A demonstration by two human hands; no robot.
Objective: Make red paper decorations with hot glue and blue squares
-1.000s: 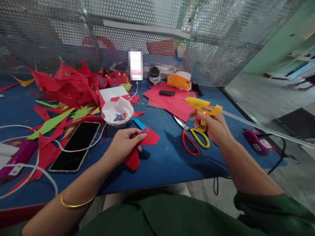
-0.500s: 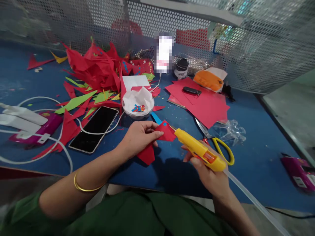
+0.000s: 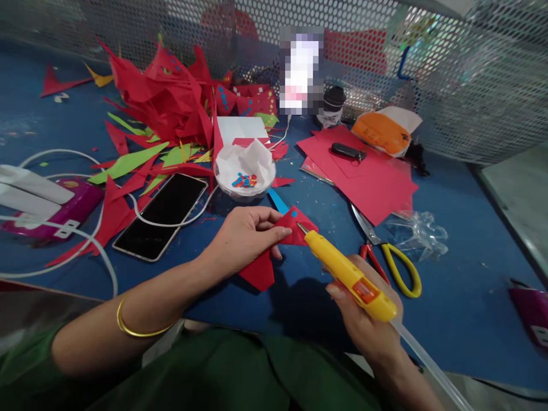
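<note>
Pinched between the thumb and fingers of my left hand (image 3: pixel 250 237) is a folded piece of red paper (image 3: pixel 260 273), with a small blue square near its top corner. My right hand (image 3: pixel 370 317) is wrapped round a yellow glue gun (image 3: pixel 342 264), a clear glue stick trailing from its back end. The metal nozzle points at the red paper, just below the blue square; whether it touches cannot be made out. Beyond my left hand stands a paper-lined bowl (image 3: pixel 244 185) holding small blue and red bits. A blue paper strip (image 3: pixel 278 201) lies between bowl and hand.
Scissors (image 3: pixel 385 251) lie right of the glue gun, beside crumpled clear plastic (image 3: pixel 422 237). Red sheets (image 3: pixel 363 177) carry a black fob (image 3: pixel 347 151). At left are a phone (image 3: pixel 162 217), white cables, a purple power strip (image 3: pixel 71 200) and a heap of red paper (image 3: pixel 166 103).
The glue gun's nozzle has shifted from beside the paper's upper right edge to over its red face. My left hand keeps its hold on the paper. The camera view has tilted slightly.
</note>
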